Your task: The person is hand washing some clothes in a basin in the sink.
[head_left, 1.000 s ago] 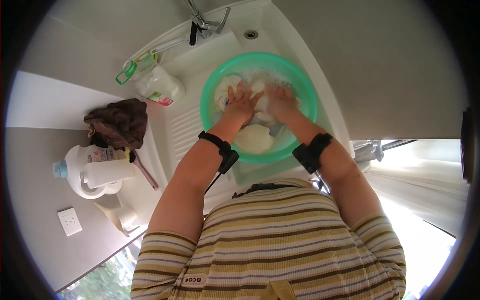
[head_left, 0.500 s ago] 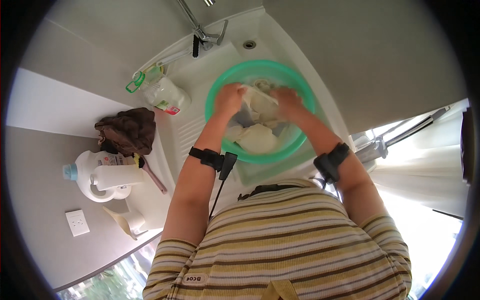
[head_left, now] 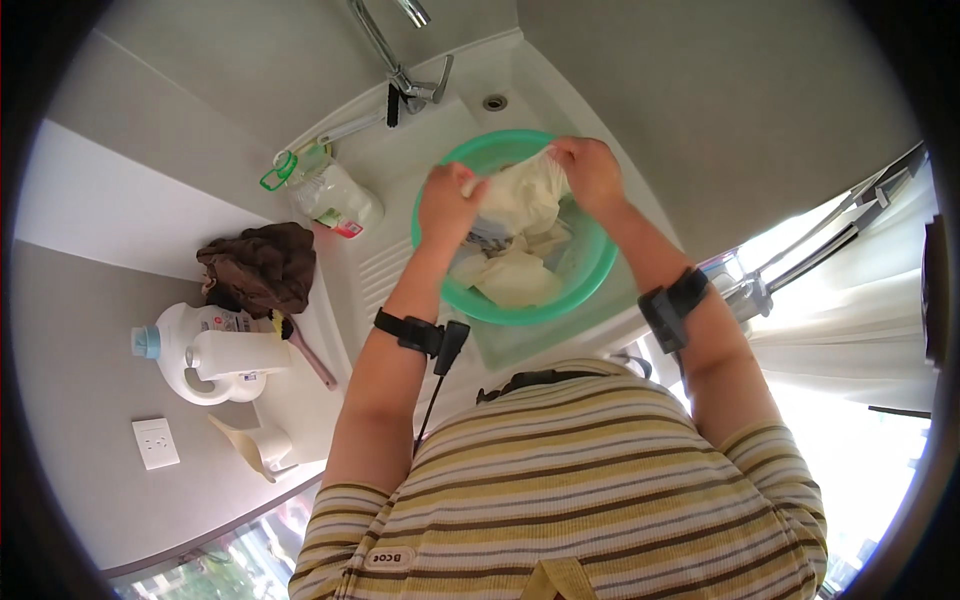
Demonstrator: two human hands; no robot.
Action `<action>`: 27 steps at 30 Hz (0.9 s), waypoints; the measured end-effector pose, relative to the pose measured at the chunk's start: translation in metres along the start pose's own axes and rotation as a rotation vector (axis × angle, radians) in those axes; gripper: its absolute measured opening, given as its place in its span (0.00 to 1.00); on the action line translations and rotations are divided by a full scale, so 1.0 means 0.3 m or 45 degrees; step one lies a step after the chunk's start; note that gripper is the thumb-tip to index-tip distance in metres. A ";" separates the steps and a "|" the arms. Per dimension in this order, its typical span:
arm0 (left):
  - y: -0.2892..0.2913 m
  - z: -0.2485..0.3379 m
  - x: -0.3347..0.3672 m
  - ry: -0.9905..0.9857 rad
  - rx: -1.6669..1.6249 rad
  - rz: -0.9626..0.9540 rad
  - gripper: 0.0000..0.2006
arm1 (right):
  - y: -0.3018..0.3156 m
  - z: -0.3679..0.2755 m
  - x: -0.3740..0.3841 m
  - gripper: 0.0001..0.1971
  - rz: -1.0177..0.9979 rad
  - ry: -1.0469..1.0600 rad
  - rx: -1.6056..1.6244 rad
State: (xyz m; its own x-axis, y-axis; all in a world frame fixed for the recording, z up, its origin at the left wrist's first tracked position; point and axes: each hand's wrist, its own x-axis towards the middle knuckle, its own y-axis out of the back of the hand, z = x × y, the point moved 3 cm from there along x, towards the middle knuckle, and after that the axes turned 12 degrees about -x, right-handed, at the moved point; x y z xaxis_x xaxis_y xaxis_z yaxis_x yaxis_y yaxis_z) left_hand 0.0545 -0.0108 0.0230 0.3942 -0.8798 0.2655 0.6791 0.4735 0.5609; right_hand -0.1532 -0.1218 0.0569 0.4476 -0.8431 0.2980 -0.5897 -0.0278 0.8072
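A cream-coloured cloth garment is stretched between my two hands over the green plastic basin. My left hand is closed on its left edge, with the fingers pinched together. At the far right side of the basin my right hand grips the other edge. The cloth's lower part hangs into the basin, and a grey patch shows on it. More pale wet cloth lies below in the basin, nearer to me. What kind of garment it is, I cannot make out.
The basin stands in a white sink with a ribbed washboard. A chrome faucet rises at the back. To the left are a clear bottle, a bunched brown cloth, white detergent jugs and a pink-handled brush.
My hands have lifted the cream cloth and spread it wider. The right hand has moved farther from me, toward the basin's far rim.
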 end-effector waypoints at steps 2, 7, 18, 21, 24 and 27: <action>-0.055 0.052 -0.045 0.008 0.046 -0.199 0.26 | 0.021 -0.004 0.038 0.09 -0.070 -0.074 0.103; -0.107 0.124 -0.094 -0.326 -0.033 -0.008 0.44 | 0.193 -0.184 0.158 0.12 -0.040 0.162 0.224; -0.071 -0.025 -0.061 0.151 0.131 0.133 0.19 | 0.269 -0.217 0.274 0.14 0.217 0.010 0.698; -0.082 -0.128 -0.057 0.427 -0.312 0.084 0.10 | 0.055 -0.027 0.295 0.15 -0.041 -0.022 0.852; -0.033 -0.043 -0.044 0.533 -0.664 0.068 0.08 | -0.087 0.068 0.218 0.19 -0.329 0.094 0.768; 0.004 0.037 -0.009 0.560 -0.946 0.049 0.07 | -0.222 0.197 0.093 0.26 -0.239 -0.142 0.266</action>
State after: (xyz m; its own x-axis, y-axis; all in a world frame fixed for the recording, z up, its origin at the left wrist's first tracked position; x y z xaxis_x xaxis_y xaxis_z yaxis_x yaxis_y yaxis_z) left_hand 0.0473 -0.0083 0.0317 0.5246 -0.8397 -0.1403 0.8288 0.5414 -0.1411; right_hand -0.1413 -0.1753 -0.0185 0.4922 -0.8661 0.0866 -0.6345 -0.2889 0.7169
